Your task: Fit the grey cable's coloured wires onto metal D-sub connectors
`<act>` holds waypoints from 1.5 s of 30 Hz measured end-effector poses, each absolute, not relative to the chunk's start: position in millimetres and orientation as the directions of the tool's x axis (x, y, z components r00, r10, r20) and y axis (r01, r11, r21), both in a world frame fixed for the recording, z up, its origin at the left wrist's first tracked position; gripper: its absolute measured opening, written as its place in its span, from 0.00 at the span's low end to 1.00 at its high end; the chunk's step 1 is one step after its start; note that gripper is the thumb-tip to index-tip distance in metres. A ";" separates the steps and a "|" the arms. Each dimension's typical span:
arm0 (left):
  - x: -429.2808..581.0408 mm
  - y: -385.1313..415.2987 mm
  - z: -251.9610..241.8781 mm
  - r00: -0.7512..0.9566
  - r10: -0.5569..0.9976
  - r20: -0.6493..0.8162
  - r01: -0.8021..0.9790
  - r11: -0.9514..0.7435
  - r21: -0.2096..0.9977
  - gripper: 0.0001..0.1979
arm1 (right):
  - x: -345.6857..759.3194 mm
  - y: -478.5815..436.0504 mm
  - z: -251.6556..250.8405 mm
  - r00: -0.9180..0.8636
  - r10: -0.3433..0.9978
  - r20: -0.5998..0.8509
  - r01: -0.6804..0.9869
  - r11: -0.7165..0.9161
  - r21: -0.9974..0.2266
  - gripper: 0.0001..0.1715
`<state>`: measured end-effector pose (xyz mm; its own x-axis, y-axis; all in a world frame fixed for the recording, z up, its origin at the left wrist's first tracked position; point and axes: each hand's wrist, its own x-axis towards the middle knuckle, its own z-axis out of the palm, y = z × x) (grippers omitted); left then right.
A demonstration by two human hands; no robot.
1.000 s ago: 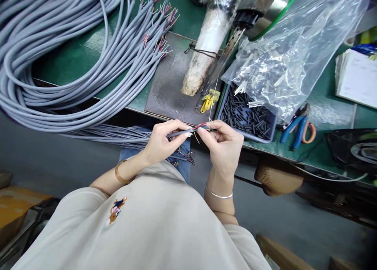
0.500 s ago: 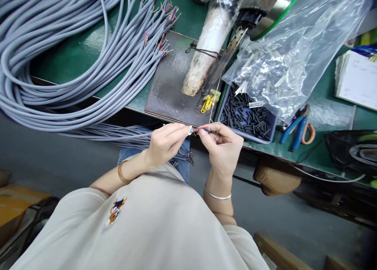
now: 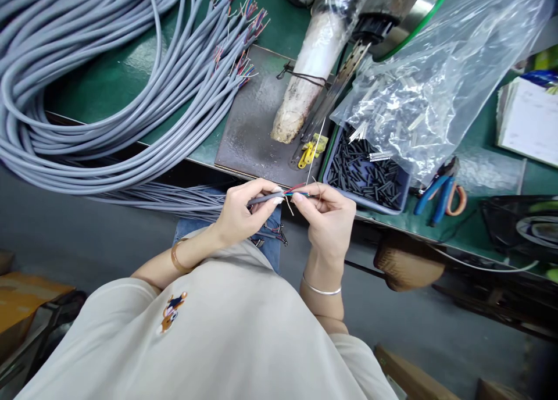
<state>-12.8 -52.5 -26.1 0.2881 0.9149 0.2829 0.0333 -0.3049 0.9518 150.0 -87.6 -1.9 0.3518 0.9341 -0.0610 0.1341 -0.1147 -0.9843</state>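
Between the thumb and fingers of my left hand [image 3: 244,208] is a grey cable [image 3: 260,199], pinched close to its stripped end. Thin coloured wires [image 3: 289,193], red and blue-green among them, fan out of that end toward the right. My right hand [image 3: 333,211] is closed on these wires, its thumb and forefinger pressed together; their tips are partly hidden by the fingers. One pale strand hangs down between the hands. Both hands are just in front of the bench edge, near a dark metal plate [image 3: 257,121].
A big bundle of grey cables [image 3: 108,86] lies at left. A wrapped white rod [image 3: 300,92] leans over the plate beside yellow clips [image 3: 308,154]. At right are a bin of black sleeves [image 3: 366,182], a plastic bag [image 3: 436,80] and blue-handled pliers [image 3: 440,193].
My left thumb and fingers have parted somewhat, so the grey cable now shows between them. The pale strand now hangs down, and my right hand has shifted slightly left.
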 end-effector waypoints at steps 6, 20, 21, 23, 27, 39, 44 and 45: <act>-12.2 -51.1 -23.6 0.344 0.938 0.050 -0.091 -0.020 0.996 0.09 | 146.6 -84.8 -2.6 0.377 0.923 -0.076 0.116 -0.129 -0.985 0.06; -13.3 -46.5 -31.8 0.300 0.823 0.482 -0.085 -0.480 0.873 0.04 | 150.0 -78.8 -8.3 0.248 0.952 -0.181 -0.160 -0.145 -0.976 0.15; -13.9 -44.7 -34.1 0.287 0.779 0.558 -0.051 -0.569 0.821 0.05 | 149.7 -79.9 -8.4 0.238 0.957 -0.168 -0.156 -0.133 -0.979 0.15; -15.2 -42.0 -39.1 0.272 0.665 0.696 0.039 -0.730 0.682 0.07 | 149.3 -84.0 -8.8 0.249 0.960 -0.128 -0.116 -0.101 -0.988 0.13; -16.4 -40.4 -45.3 0.262 0.457 0.850 0.175 -0.889 0.423 0.10 | 150.2 -96.1 -10.6 0.274 0.962 -0.011 0.000 -0.012 -1.000 0.08; -14.4 -47.0 -41.5 0.263 0.512 0.817 0.175 -0.859 0.482 0.08 | 149.3 -99.8 -15.6 0.300 0.953 0.045 0.086 0.020 -0.996 0.12; -11.0 -56.6 -33.7 0.207 0.768 0.606 0.092 -0.632 0.770 0.06 | 143.9 -94.2 -19.8 0.340 0.940 0.005 0.047 -0.012 -0.999 0.13; -10.5 -57.7 -32.5 0.201 0.793 0.575 0.084 -0.598 0.797 0.05 | 143.2 -93.7 -20.4 0.339 0.941 0.006 0.053 -0.013 -0.998 0.12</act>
